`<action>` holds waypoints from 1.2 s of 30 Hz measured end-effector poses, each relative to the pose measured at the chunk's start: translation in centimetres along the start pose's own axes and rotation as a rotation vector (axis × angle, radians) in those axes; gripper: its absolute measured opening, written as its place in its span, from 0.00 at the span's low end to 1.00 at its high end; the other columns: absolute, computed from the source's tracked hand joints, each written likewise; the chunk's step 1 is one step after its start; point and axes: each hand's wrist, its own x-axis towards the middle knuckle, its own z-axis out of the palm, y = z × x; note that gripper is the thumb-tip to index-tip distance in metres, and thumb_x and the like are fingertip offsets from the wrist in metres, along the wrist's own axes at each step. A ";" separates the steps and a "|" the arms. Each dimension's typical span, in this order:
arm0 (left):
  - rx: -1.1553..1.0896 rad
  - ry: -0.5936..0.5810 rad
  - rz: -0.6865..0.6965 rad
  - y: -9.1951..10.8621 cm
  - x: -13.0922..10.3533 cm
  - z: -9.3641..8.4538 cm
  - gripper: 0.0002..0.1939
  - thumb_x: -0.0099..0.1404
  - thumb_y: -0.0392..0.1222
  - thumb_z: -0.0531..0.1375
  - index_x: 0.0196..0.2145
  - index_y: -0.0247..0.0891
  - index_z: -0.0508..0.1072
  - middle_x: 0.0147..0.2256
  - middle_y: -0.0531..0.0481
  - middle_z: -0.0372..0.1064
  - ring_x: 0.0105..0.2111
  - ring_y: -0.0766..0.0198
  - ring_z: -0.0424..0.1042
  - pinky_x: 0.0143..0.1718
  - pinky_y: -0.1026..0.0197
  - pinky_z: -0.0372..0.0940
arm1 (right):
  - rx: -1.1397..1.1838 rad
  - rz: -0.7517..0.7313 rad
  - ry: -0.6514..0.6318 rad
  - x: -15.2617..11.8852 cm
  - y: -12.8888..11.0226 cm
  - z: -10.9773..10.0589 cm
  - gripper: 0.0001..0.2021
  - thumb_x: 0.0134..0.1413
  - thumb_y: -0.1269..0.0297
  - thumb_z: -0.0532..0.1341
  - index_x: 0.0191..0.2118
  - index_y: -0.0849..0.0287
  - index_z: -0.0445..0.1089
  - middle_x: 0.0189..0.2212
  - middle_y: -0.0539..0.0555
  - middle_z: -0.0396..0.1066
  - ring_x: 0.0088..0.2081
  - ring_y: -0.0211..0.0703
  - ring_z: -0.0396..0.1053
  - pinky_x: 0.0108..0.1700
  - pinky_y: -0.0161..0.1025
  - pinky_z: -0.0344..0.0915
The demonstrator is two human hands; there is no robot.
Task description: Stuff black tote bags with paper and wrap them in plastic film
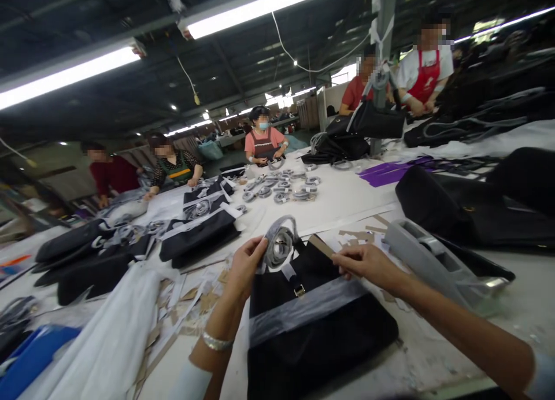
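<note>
A black bag lies on the table in front of me, with a clear plastic band across it and a small metal buckle near its top. My left hand pinches the edge of a coiled grey strap at the bag's upper left corner. At the upper right of the bag, my right hand has its fingers closed on the end of a brown cardboard strip.
A grey tape dispenser stands to the right, beside more black bags. Cardboard scraps and white sheeting lie left. Several coiled straps and purple pieces are farther back. Several people work around the table.
</note>
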 end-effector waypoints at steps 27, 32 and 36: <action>0.419 0.030 0.273 0.5 -2.7 0.5 0.16 0.63 0.49 0.64 0.45 0.40 0.79 0.45 0.45 0.78 0.48 0.51 0.74 0.53 0.52 0.64 | 0.455 -0.029 -0.009 3.3 -4.2 10.0 0.21 0.47 0.44 0.67 0.33 0.61 0.79 0.19 0.47 0.65 0.22 0.34 0.57 0.26 0.35 0.50; 0.418 -0.030 0.283 0.4 -3.2 1.3 0.15 0.63 0.49 0.63 0.46 0.42 0.79 0.45 0.46 0.78 0.47 0.51 0.74 0.52 0.53 0.65 | 0.652 0.006 -0.015 4.1 -4.3 10.8 0.19 0.43 0.49 0.70 0.32 0.62 0.77 0.23 0.50 0.68 0.26 0.36 0.61 0.29 0.35 0.57; 0.371 -0.067 0.282 0.2 -2.8 0.7 0.16 0.64 0.49 0.63 0.46 0.42 0.79 0.46 0.46 0.78 0.48 0.51 0.74 0.53 0.52 0.65 | 0.784 0.037 -0.170 3.3 -5.4 9.9 0.16 0.43 0.56 0.70 0.38 0.59 0.78 0.33 0.53 0.73 0.33 0.39 0.67 0.35 0.35 0.63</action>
